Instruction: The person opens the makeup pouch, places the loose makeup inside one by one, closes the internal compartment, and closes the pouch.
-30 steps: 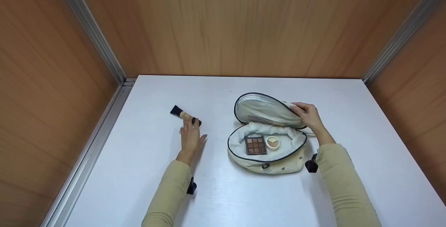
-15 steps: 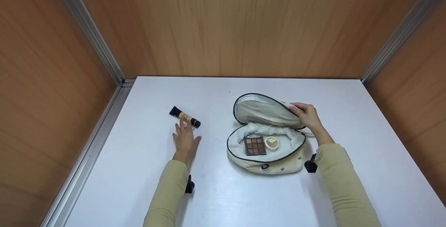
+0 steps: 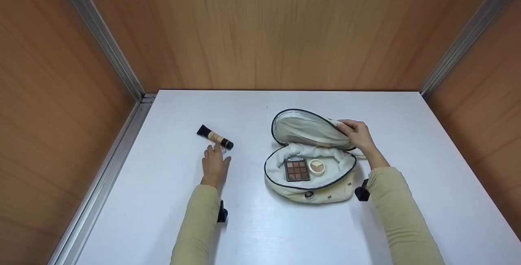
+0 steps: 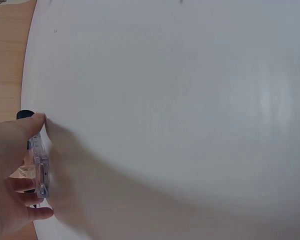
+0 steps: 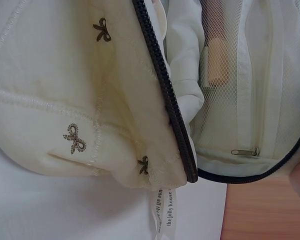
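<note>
Currently, in the head view, a black-and-beige tube (image 3: 215, 137) is lying on the desk (image 3: 252, 224) just beyond the left hand (image 3: 213, 165), while the right hand (image 3: 360, 136) is gripping the raised lid (image 3: 303, 128) of a bag (image 3: 293, 195), where a palette (image 3: 297, 170) and a tub (image 3: 316, 167) are sitting. In the left wrist view, thumb (image 4: 36, 121) and fingers (image 4: 38, 214) are framing a clear case (image 4: 42, 172), though whether they are gripping it I cannot tell. In the right wrist view, a dark zip (image 5: 162, 80) is edging the bag.

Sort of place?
Probably a booth or test cell built for tabletop work: wood-grain panels around it, metal strips where they meet, and a plain white table.
</note>
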The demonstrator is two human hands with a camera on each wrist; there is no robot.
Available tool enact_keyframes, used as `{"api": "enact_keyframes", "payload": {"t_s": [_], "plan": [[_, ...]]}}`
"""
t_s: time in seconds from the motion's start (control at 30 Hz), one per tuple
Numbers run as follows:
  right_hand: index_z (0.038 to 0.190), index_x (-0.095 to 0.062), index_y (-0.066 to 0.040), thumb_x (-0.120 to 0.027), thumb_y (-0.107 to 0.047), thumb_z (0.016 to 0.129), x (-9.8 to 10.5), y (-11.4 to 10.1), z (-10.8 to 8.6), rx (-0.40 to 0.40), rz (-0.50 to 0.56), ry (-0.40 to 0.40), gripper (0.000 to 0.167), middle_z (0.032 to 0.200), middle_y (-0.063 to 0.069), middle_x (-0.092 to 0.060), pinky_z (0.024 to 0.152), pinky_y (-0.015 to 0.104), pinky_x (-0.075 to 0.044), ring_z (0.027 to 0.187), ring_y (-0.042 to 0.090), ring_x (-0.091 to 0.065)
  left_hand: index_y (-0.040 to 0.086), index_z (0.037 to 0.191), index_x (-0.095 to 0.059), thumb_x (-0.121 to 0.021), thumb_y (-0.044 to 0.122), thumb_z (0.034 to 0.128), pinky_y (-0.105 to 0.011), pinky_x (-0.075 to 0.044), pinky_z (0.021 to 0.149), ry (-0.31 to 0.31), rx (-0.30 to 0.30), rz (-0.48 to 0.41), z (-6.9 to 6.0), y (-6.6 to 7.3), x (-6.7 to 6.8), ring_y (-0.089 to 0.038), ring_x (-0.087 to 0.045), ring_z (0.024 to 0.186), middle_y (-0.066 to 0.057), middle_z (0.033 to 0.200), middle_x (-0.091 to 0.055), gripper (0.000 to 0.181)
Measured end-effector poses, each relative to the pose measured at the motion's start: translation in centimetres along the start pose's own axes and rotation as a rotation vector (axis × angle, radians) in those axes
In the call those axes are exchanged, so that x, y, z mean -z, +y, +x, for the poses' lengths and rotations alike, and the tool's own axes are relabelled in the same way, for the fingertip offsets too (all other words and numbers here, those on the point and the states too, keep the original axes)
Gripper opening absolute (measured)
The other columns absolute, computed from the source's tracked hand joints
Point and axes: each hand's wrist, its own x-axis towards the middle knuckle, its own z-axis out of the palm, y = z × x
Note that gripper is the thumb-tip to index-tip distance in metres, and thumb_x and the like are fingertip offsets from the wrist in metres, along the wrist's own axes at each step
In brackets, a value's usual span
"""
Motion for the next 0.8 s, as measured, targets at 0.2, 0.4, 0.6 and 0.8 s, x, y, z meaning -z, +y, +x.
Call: {"api": "enact_keyframes", "payload": {"t_s": [0.2,0.4,0.6,0.8], "plan": [[0.108,-0.059,0.008,-0.056,-0.019,0.087,0.0,2.0,0.8,0.032,-0.01,0.017,0.034,0.106,0.023,-0.059,0.076,0.015,-0.041,0.084,-0.002,-0.053,-0.008,0.13,-0.034,-0.058,0.02,0.0853,-0.045,-0.039,0.086,0.0,-0.002,0.02,0.2,0.1,0.1,-0.037,-0.041,0.109,-0.028,0.119,-0.041,0.058],[0.105,-0.06,0.009,-0.057,-0.016,0.087,-0.2,2.3,0.9,0.071,-0.023,0.041,0.031,0.103,0.023,-0.06,0.077,0.017,-0.042,0.086,0.003,-0.055,-0.007,0.126,-0.04,-0.057,0.011,0.0855,-0.041,-0.041,0.084,0.03,-0.002,0.022,0.2,0.0,0.2,-0.035,-0.044,0.105,-0.026,0.115,-0.044,0.048],[0.104,-0.06,0.009,-0.057,-0.016,0.087,-0.2,2.2,0.8,0.059,-0.021,0.044,0.031,0.103,0.023,-0.06,0.077,0.015,-0.04,0.088,0.006,-0.055,-0.007,0.122,-0.045,-0.055,0.007,0.0863,-0.039,-0.041,0.084,0.046,-0.014,-0.013,0.1,-0.2,0.2,-0.034,-0.046,0.103,-0.026,0.114,-0.044,0.04],[0.104,-0.059,0.012,-0.056,-0.01,0.087,-0.2,0.6,0.2,0.05,-0.013,0.043,0.028,0.103,0.025,-0.059,0.076,0.014,-0.039,0.086,0.004,-0.054,-0.007,0.12,-0.047,-0.055,0.008,0.0863,-0.038,-0.041,0.086,0.055,-0.007,-0.049,0.0,-0.4,0.1,-0.033,-0.046,0.104,-0.025,0.116,-0.045,0.038]]}}
